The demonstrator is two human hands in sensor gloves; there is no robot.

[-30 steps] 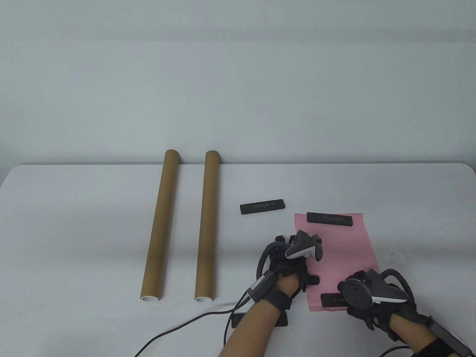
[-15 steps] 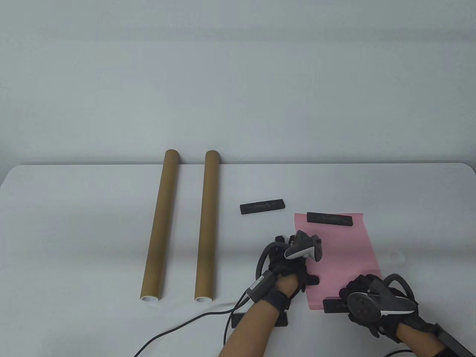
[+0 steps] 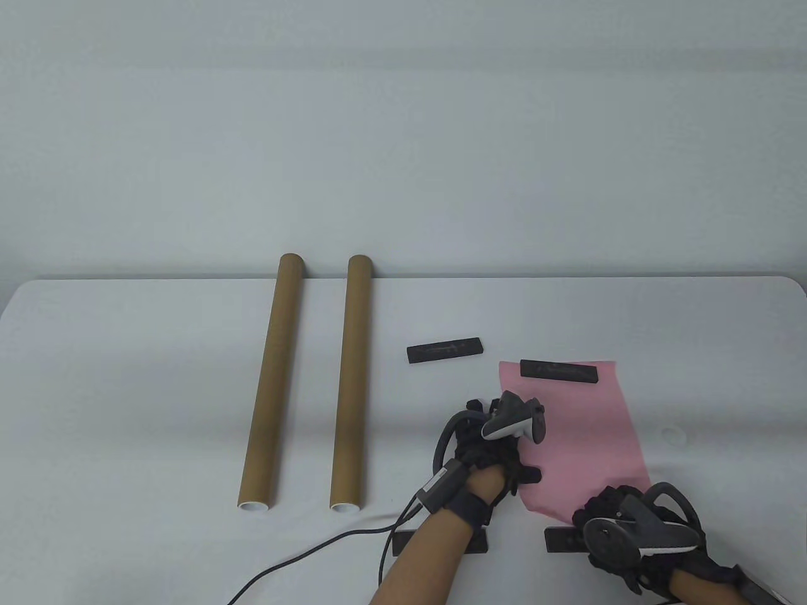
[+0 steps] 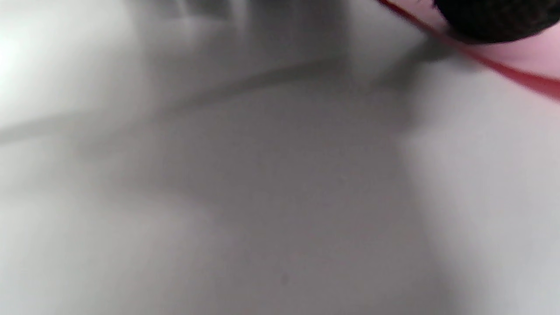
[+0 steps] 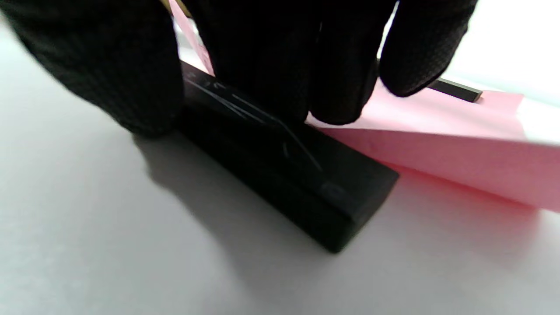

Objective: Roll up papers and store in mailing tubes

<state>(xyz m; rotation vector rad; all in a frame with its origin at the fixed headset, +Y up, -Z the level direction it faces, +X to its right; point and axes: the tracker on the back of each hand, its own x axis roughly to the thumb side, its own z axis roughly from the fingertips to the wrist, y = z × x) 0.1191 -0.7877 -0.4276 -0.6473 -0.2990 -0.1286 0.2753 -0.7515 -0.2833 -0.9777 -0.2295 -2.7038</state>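
A pink paper (image 3: 580, 435) lies flat at the table's right front. My left hand (image 3: 498, 450) rests on its left edge; a fingertip (image 4: 494, 17) touches the paper's edge (image 4: 525, 57) in the left wrist view. My right hand (image 3: 621, 513) grips a black weight bar (image 3: 561, 540) on the table just in front of the paper's near edge. In the right wrist view the fingers (image 5: 271, 57) lie over this bar (image 5: 297, 175), and the paper's near edge (image 5: 437, 131) curls up behind it. Two brown mailing tubes (image 3: 271, 384) (image 3: 350, 384) lie side by side at the left.
A second black bar (image 3: 559, 371) lies on the paper's far edge. A third bar (image 3: 445, 350) lies on the table left of it. A fourth bar (image 3: 480, 543) is partly under my left forearm. A black cable (image 3: 315, 545) trails from the left wrist to the front edge.
My right hand has drawn its black bar toward the front, off the paper's near edge onto the table. The left hand, the tubes and the other bars have not moved.
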